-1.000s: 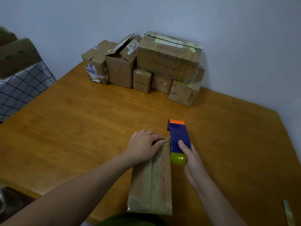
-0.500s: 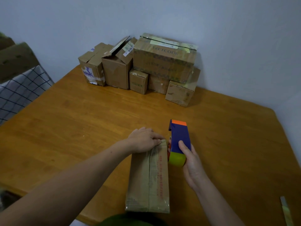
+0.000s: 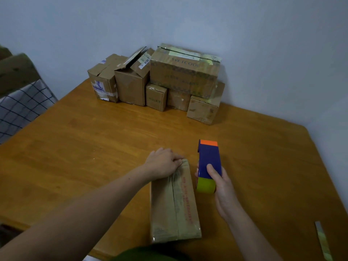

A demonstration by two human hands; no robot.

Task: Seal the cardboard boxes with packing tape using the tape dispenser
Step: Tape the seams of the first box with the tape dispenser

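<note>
Head view: a long flat box (image 3: 174,202) lies on the table (image 3: 94,147) at 6 o'clock, close to the near edge, with its length running toward 12 o'clock. A seam goes along its top, with red print beside it.

The left hand (image 3: 162,162) is on the far end of the box. Its fingers curl down over that end, so this grip is clamped on the box.

The right hand (image 3: 223,187) holds the dispenser (image 3: 209,162) just at 3 o'clock of the box's far end, apart from the box. The thumb lies on the blue body and the other fingers wrap it from below, so this grip is clamped on the dispenser. The orange tip of the dispenser points to 12 o'clock, and the yellow-green tape roll (image 3: 206,185) sits at its near end, against the palm. I cannot tell if the dispenser touches the table.

At 12 o'clock, against the wall (image 3: 263,53), stands a pile of boxes (image 3: 184,76); one of them at the left has open flaps. A thin strip (image 3: 322,240) lies on the table at 4 o'clock. A checked cloth (image 3: 20,108) is beyond the table at 9 o'clock.
</note>
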